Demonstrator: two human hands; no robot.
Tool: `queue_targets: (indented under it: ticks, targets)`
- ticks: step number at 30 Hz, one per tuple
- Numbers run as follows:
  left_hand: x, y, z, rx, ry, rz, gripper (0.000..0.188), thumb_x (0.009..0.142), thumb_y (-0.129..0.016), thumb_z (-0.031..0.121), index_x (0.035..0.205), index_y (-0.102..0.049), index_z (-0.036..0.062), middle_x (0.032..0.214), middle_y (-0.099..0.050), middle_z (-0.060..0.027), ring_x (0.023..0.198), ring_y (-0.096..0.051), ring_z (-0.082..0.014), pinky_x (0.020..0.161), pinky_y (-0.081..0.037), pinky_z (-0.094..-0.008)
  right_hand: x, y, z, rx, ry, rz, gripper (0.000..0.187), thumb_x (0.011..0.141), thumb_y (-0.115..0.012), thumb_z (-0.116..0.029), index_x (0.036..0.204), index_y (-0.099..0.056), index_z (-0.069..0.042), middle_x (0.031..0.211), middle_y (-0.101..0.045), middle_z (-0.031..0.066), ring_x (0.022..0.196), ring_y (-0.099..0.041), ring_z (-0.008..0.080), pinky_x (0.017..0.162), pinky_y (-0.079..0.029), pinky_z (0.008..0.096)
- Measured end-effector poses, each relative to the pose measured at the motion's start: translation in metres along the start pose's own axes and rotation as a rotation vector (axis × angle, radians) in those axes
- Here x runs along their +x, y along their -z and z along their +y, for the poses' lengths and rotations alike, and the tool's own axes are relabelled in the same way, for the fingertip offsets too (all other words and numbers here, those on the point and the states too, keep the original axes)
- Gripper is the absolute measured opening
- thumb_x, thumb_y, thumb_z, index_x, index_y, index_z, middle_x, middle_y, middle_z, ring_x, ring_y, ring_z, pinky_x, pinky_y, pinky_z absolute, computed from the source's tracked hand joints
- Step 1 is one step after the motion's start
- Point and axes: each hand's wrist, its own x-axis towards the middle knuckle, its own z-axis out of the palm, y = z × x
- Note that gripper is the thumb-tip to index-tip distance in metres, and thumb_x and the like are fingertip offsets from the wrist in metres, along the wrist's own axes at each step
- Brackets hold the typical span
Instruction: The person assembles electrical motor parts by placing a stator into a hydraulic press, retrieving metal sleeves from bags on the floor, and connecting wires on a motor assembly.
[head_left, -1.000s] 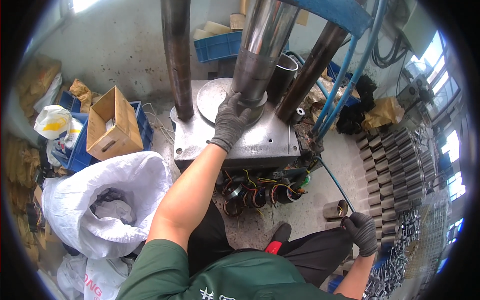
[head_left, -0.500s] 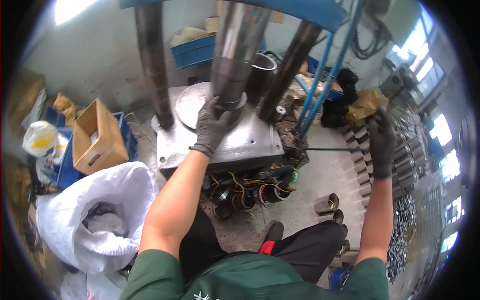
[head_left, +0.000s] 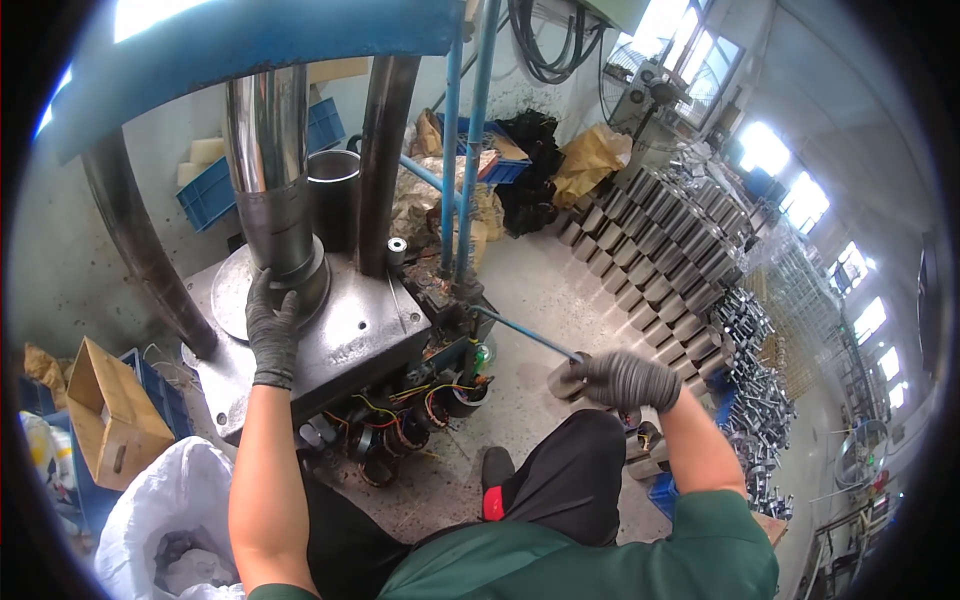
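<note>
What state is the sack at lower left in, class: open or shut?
Open: the white sack's mouth gapes, and pale crumpled material shows inside.

Lever (head_left: 528,333) right of ram (head_left: 268,140)

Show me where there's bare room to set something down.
Bare: floor between the metal plate and stacked cylinders, beyond the blue rod; also the plate's front right corner. Crowded: below the plate's front edge, with wired parts; far left, with the brown box and white sack.
</note>
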Motion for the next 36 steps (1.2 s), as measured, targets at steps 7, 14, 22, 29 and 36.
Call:
queue_targets:
  ticks: [7, 14, 22, 29, 36]
  targets:
    - [-0.002, -0.003, 0.002, -0.047, -0.006, 0.014, 0.059, 0.085, -0.071, 0.001, 0.141, -0.052, 0.0013, 0.140, -0.056, -0.0201, 0.131, -0.054, -0.0329, 0.114, -0.041, -0.0404, -0.004, -0.010, -0.008, -0.264, 0.074, 0.008, 0.022, 0.089, -0.060, -0.025, 0.102, -0.072, -0.011, 0.090, -0.071, 0.0145, 0.088, -0.069, 0.0361, 0.081, -0.056, 0.0456]
    - [0.003, -0.002, -0.016, -0.165, -0.064, 0.003, 0.060, 0.085, -0.070, -0.002, 0.142, -0.050, 0.0024, 0.134, -0.061, -0.0140, 0.125, -0.059, -0.0250, 0.110, -0.046, -0.0360, 0.014, 0.007, -0.036, -0.109, 0.048, 0.162, 0.030, 0.090, -0.064, -0.013, 0.119, -0.071, -0.006, 0.094, -0.075, 0.0136, 0.080, -0.073, 0.0184, 0.079, -0.058, 0.0341]
    - [-0.001, 0.013, 0.010, 0.149, -0.042, 0.023, 0.059, 0.084, -0.075, 0.013, 0.138, -0.055, 0.0001, 0.139, -0.057, -0.0222, 0.129, -0.055, -0.0366, 0.112, -0.043, -0.0417, 0.008, -0.002, -0.031, 0.137, -0.195, -0.021, 0.025, 0.085, -0.064, -0.011, 0.107, -0.074, -0.004, 0.090, -0.073, 0.0166, 0.078, -0.072, 0.0306, 0.073, -0.058, 0.0377]
    - [-0.001, 0.014, 0.006, 0.150, -0.033, 0.005, 0.060, 0.085, -0.076, 0.015, 0.140, -0.055, 0.0019, 0.140, -0.055, -0.0213, 0.130, -0.052, -0.0366, 0.113, -0.042, -0.0428, 0.008, -0.010, -0.004, -0.176, 0.098, 0.001, 0.022, 0.087, -0.065, -0.009, 0.106, -0.074, -0.004, 0.080, -0.071, 0.0175, 0.068, -0.071, 0.0264, 0.066, -0.056, 0.0368]
    - [-0.002, 0.011, 0.007, 0.156, -0.039, 0.015, 0.061, 0.085, -0.076, 0.016, 0.140, -0.054, 0.0023, 0.140, -0.055, -0.0214, 0.130, -0.052, -0.0374, 0.114, -0.042, -0.0432, 0.010, -0.005, -0.039, 0.137, -0.083, 0.126, 0.020, 0.087, -0.064, -0.009, 0.103, -0.074, -0.003, 0.087, -0.071, 0.0189, 0.070, -0.071, 0.0262, 0.067, -0.056, 0.0358]
